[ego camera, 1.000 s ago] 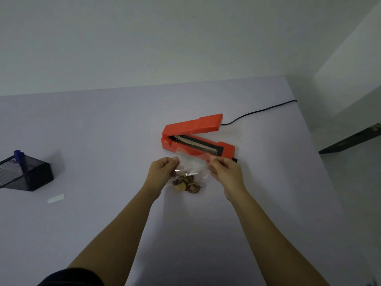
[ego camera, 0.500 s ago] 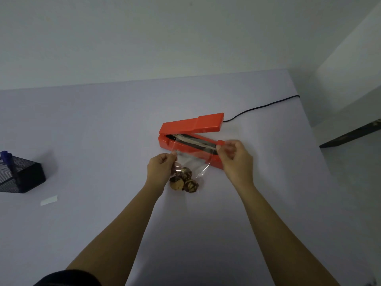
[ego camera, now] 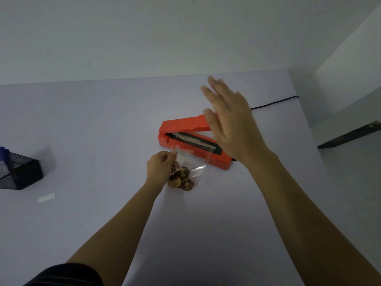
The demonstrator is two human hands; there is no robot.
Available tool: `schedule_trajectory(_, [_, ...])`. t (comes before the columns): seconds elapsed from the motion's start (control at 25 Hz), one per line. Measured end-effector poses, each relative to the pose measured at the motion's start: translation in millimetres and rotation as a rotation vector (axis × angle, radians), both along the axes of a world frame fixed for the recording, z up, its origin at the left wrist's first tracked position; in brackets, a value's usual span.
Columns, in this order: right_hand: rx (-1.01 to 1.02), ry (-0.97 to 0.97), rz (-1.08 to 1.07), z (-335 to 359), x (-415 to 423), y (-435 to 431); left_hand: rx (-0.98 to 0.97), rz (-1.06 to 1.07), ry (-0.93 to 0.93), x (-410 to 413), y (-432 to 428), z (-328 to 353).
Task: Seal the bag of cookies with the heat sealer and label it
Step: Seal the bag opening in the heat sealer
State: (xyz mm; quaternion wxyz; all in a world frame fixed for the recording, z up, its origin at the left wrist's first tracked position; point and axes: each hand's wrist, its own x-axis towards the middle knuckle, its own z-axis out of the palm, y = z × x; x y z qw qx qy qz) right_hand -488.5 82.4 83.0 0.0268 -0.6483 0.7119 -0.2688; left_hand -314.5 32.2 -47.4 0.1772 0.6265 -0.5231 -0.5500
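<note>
A: Clutter around the heat sealer (ego camera: 185, 124)?

B: Little. On the pale table (ego camera: 103, 120), a black mesh holder (ego camera: 22, 174) sits at nine o'clock from the sealer with a blue pen (ego camera: 4, 151) standing in it. A white label strip (ego camera: 46, 197) lies flat at about eight o'clock, well apart from everything else. A black cord (ego camera: 274, 103) runs off from the sealer toward two o'clock.

A: Anything in the way?

B: The right hand (ego camera: 228, 124) — fingers straight and spread, holding nothing — hangs over the sealer's right end and hides that part of the lid. It is blurred, and I cannot tell whether the thumb touches the lid.

A: How does the sealer look?

B: Orange, with the lid raised and joined to the base at the left end, so the dark sealing strip shows in the gap.

A: And the bag?

B: The clear bag (ego camera: 191, 159) lies at six o'clock from the sealer, its mouth laid up over the front edge of the base. The left hand (ego camera: 160, 168) pinches its top left corner between thumb and fingers. I cannot tell whether the mouth reaches the strip.

A: Contents?

B: Brown cookies (ego camera: 181, 179) with darker patches — bunched at the bag's bottom, just beside the left hand, resting on the table.
</note>
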Motion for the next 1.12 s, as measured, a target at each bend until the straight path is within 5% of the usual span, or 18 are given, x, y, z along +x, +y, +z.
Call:
schedule_trajectory(0.28, [0.251, 0.218, -0.01, -37, -13, 15, -0.002, 0.008, -0.023, -1, -3, 0])
schedule_trajectory(0.72, [0.519, 0.192, -0.117, -95, -23, 42, 0.012, 0.013, -0.017, -3, -2, 0])
schedule_trajectory(1.12, [0.541, 0.109, -0.08, -118, -20, 36, -0.001, 0.008, -0.026, -1, -3, -2])
